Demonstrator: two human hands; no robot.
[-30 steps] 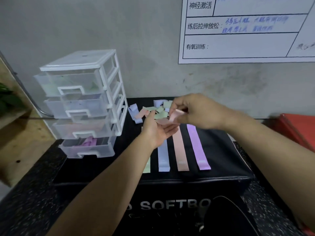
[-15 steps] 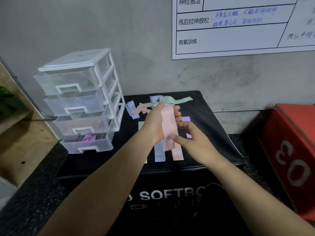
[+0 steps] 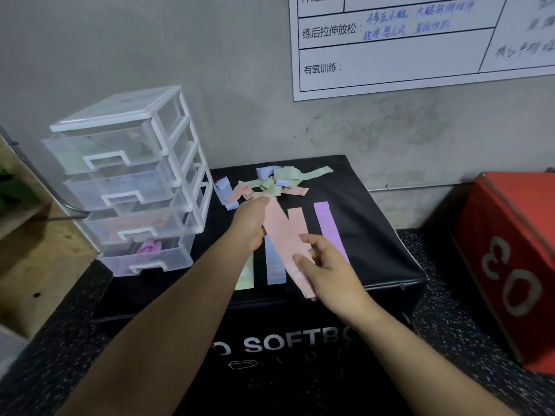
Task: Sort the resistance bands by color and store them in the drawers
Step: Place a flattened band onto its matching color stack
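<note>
A pink resistance band (image 3: pixel 282 235) is stretched flat between both hands above the black soft box (image 3: pixel 375 235). My left hand (image 3: pixel 250 223) grips its far end and my right hand (image 3: pixel 326 271) pinches its near end. Under it lie flat bands in a row: green (image 3: pixel 244 276), blue (image 3: pixel 274 265), another pink (image 3: pixel 300 219) and purple (image 3: pixel 330 232). A tangled pile of green, blue and pink bands (image 3: pixel 270 184) sits at the back of the box. The clear four-drawer unit (image 3: pixel 132 181) stands at the left, with purple bands in its bottom drawer (image 3: pixel 148 253).
A red box (image 3: pixel 510 265) marked 03 stands to the right. A wooden shelf (image 3: pixel 27 235) with a plant is at the left. A whiteboard chart (image 3: pixel 420 40) hangs on the grey wall behind. The floor is dark speckled rubber.
The hands have pulled the pink band out long and slanted. My right hand moved toward me to its near end, and my left hand stayed at the far end.
</note>
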